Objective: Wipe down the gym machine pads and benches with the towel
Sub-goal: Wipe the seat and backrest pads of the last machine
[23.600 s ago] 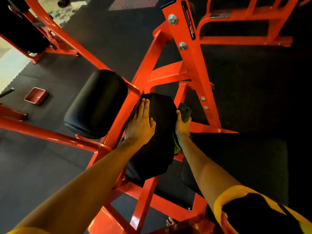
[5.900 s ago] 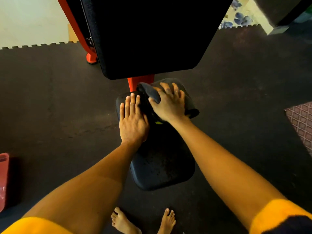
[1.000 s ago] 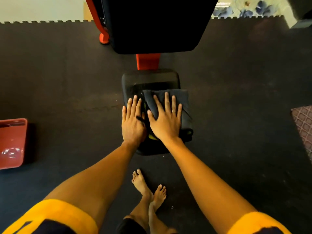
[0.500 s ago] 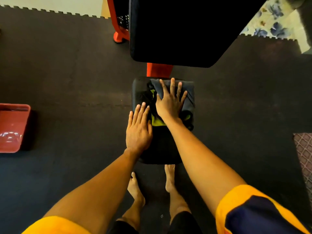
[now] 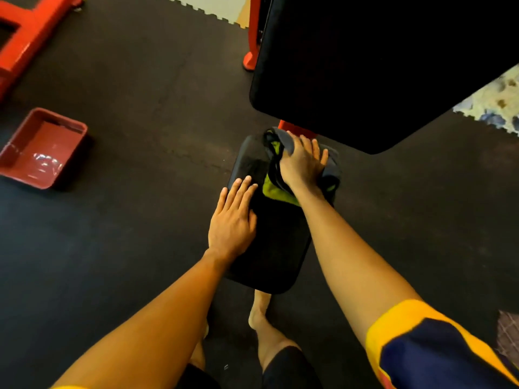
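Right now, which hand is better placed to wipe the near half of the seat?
Right. The right hand presses the towel on the far end of the seat and could simply draw it back. The left hand rests bare on the seat's left edge.

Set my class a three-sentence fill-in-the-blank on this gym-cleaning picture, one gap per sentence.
1. The right hand presses the ____ onto the seat pad.
2. The left hand rests flat on the seat pad, holding ____.
3. The tray on the floor is coloured ____.
Missing words: towel; nothing; red.
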The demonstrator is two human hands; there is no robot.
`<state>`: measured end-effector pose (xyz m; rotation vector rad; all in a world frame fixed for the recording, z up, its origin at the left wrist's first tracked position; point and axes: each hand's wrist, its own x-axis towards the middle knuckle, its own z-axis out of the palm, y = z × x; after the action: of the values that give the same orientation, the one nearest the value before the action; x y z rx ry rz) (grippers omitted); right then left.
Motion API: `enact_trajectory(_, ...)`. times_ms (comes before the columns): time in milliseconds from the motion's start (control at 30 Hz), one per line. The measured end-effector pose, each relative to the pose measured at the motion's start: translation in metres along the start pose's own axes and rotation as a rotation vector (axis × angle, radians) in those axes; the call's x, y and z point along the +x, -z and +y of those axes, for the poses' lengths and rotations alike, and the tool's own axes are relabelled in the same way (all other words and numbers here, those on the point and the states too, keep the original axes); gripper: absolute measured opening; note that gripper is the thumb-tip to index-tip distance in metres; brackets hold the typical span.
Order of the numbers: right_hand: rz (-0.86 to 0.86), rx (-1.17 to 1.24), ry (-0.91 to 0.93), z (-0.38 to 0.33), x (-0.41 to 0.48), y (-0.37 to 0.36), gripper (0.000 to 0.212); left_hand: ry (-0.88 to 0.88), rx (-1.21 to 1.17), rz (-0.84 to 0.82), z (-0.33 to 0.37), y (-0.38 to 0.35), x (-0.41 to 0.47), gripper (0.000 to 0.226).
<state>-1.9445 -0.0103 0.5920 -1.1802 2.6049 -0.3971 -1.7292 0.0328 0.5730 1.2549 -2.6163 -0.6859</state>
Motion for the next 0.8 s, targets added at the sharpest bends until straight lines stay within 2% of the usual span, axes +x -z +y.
enact_trajectory(67, -0.046, -0.032, 0.048, -0.022, 0.008, -0.006, 0.052, 0.059, 0.018, 0.013, 0.009, -0.004, -0.001, 0.058)
enact_trajectory(133, -0.072, -0.070, 0.221, -0.025, -0.008, -0.010, 0.061, 0.096, 0.052, 0.033, 0.012, -0.008, -0.001, 0.057)
enact_trajectory(200, -0.058, -0.113, 0.431, 0.000, -0.032, -0.002, 0.074, 0.118, 0.051, 0.041, 0.011, -0.010, 0.000, 0.059)
enact_trajectory(267, -0.064, -0.180, 0.558, 0.033, -0.042, 0.009, 0.079, 0.141, 0.039, 0.046, 0.010, -0.010, 0.000, 0.061)
enact_trajectory(367, -0.055, -0.210, 0.484, 0.037, -0.017, 0.013, 0.070, 0.197, 0.025, 0.072, 0.014, -0.008, 0.000, 0.061)
enact_trajectory(467, -0.081, -0.175, 0.282, -0.007, 0.016, 0.005, 0.061, 0.207, 0.049, 0.075, 0.014, -0.008, 0.002, 0.063)
enact_trajectory(533, -0.163, -0.139, 0.241, -0.037, 0.028, -0.002, 0.059, 0.218, 0.061, 0.085, 0.015, -0.009, 0.002, 0.062)
enact_trajectory(567, -0.206, -0.153, 0.290, -0.048, 0.028, -0.005, 0.061, 0.223, 0.068, 0.094, 0.015, -0.010, 0.002, 0.061)
enact_trajectory(700, -0.367, -0.283, 0.759, -0.057, 0.033, 0.001, 0.069, 0.235, 0.074, 0.123, 0.015, -0.014, 0.002, 0.057)
enact_trajectory(767, -0.413, -0.200, 0.766, -0.058, 0.046, 0.017, 0.065, 0.230, 0.063, 0.103, 0.013, -0.013, 0.002, 0.059)
enact_trajectory(800, -0.456, -0.137, 0.664, -0.061, 0.051, 0.023, 0.059, 0.228, 0.064, 0.100, 0.013, -0.012, 0.002, 0.059)
